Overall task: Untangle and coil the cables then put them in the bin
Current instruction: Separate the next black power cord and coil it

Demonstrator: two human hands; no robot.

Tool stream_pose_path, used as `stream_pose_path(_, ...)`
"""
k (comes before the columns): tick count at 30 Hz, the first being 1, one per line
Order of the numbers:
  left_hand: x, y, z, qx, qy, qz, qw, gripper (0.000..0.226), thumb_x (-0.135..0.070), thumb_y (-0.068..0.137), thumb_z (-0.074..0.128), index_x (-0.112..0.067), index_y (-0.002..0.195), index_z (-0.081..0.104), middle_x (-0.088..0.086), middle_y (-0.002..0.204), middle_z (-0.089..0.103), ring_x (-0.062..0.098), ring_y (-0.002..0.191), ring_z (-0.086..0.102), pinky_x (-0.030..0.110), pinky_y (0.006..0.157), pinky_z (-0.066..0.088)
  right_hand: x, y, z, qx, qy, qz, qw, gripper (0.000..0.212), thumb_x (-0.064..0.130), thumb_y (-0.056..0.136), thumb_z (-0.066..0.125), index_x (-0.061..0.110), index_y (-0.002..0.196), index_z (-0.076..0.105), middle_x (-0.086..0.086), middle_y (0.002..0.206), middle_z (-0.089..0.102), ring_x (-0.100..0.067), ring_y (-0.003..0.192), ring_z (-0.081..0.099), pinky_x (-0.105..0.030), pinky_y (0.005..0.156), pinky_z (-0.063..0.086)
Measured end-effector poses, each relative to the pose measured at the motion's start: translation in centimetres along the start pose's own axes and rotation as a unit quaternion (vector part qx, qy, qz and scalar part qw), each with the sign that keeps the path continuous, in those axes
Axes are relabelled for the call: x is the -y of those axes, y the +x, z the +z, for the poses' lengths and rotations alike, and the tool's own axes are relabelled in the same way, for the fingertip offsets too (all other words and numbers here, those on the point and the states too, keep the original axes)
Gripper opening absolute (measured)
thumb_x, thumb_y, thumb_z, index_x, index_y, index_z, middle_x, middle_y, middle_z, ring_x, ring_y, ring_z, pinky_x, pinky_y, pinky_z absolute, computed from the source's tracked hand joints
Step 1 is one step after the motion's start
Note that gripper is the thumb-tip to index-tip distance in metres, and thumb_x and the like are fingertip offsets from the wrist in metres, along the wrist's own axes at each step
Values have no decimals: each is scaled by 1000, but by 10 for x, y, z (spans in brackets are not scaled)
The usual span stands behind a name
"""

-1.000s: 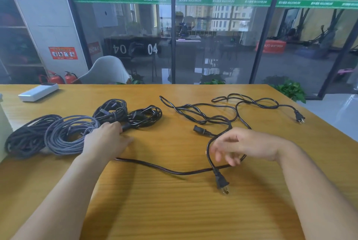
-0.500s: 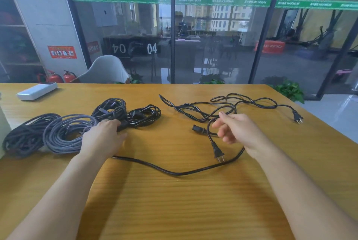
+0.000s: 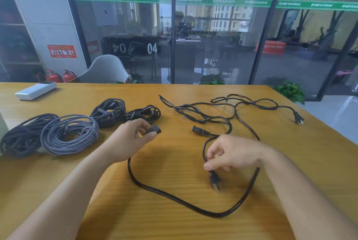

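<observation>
Left hand (image 3: 133,139) pinching black connector (image 3: 154,129), right hand (image 3: 230,154) pinching power cable (image 3: 186,204) above its plug (image 3: 214,179) on wooden counter (image 3: 174,226), 4 coiled cables (image 3: 69,133) left, tangled black cable (image 3: 219,111) behind, white box (image 3: 35,90) far left.

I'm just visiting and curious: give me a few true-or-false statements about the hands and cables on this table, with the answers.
1. The left hand holds a black connector. True.
2. The right hand pinches a cable just above its plug. True.
3. All the cables are already coiled. False: a black cable still lies loose and twisted on the table, beside four coils.
4. The white box sits on top of the coils. False: it lies apart, near the table's far left edge.
5. A bin stands between the hands. False: only a loop of cable lies there.
</observation>
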State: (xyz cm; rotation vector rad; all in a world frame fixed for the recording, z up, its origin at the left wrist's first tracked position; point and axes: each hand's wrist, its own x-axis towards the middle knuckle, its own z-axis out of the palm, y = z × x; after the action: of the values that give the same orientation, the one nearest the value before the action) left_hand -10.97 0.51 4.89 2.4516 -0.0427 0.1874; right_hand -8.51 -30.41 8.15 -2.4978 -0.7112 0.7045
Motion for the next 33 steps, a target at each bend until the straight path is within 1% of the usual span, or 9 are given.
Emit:
stream_pose_path(2, -6, -2, -1, 10, -52, 20, 998, 19, -44, 97, 67, -29, 109, 63, -6, 86, 74, 17, 82, 68, 38, 79, 57, 13, 13, 12, -36, 190, -68, 979, 21, 28, 103, 66, 8, 99, 71, 1, 81, 72, -12, 71, 63, -23, 63, 48)
stream_pose_path(6, -13, -5, -6, -12, -144, 24, 989, 22, -37, 98, 68, -19, 107, 59, -1, 79, 75, 6, 63, 59, 29, 69, 48, 24, 40, 13, -123, 460, -135, 869, 55, 13, 106, 59, 12, 158, 39, -5, 153, 54, -12, 136, 56, -36, 119, 43)
stream_pose_path(10, -22, -7, 0, -5, -291, -5, 957, 27, -28, 101, 66, -7, 111, 52, 4, 77, 67, 13, 58, 42, 25, 52, 35, 31, 36, 25, -197, 265, -120, 936, 30, 30, 107, 57, 18, 131, 71, 6, 121, 76, -4, 113, 71, -38, 108, 53)
stream_pose_path(14, -40, -7, 10, -49, -440, 5, 897, 21, -21, 101, 66, -11, 110, 50, 6, 80, 58, 14, 59, 41, 24, 50, 34, 54, 21, 45, -41, 170, -92, 980, 47, 60, 94, 65, 29, 131, 67, 16, 112, 77, 5, 103, 70, -30, 103, 53)
stream_pose_path(20, -50, -7, 12, 1, -578, -30, 815, 27, -32, 93, 65, -11, 107, 54, 4, 85, 56, 14, 67, 51, 24, 57, 46, 64, 20, 61, -103, 167, -164, 967, 16, 29, 108, 56, 21, 114, 69, 10, 82, 69, -9, 64, 56, -31, 65, 50)
stream_pose_path(23, -56, -9, 7, 19, -631, -87, 771, 47, -44, 99, 56, 0, 115, 61, 9, 97, 68, 17, 80, 70, 26, 67, 59, 66, 14, 59, -149, 179, -207, 950, 28, 26, 113, 44, 21, 113, 72, 9, 82, 62, -12, 69, 52, -26, 62, 46)
stream_pose_path(28, -66, -17, 1, 125, -669, -143, 719, 79, -62, 106, 24, 4, 135, 58, 22, 129, 70, 31, 119, 70, 44, 93, 55, 60, 14, 58, -221, 148, -256, 929, 27, 26, 113, 43, 26, 112, 70, 2, 100, 68, -20, 93, 62, -50, 88, 54)
stream_pose_path(31, -67, -17, 3, 138, -665, -148, 719, 81, -60, 106, 24, 4, 127, 69, 24, 129, 69, 32, 120, 69, 38, 72, 61, 57, 14, 55, -191, 114, -257, 940, 27, 22, 113, 43, 21, 110, 70, 13, 100, 67, -12, 93, 61, -33, 87, 54)
stream_pose_path(33, -67, -15, 3, 120, -678, -139, 712, 77, -55, 108, 27, 2, 114, 77, 23, 125, 71, 32, 115, 72, 40, 84, 60, 55, 15, 55, -166, 91, -257, 948, 28, 21, 113, 43, 17, 110, 70, 25, 91, 63, -5, 89, 58, -19, 79, 47)
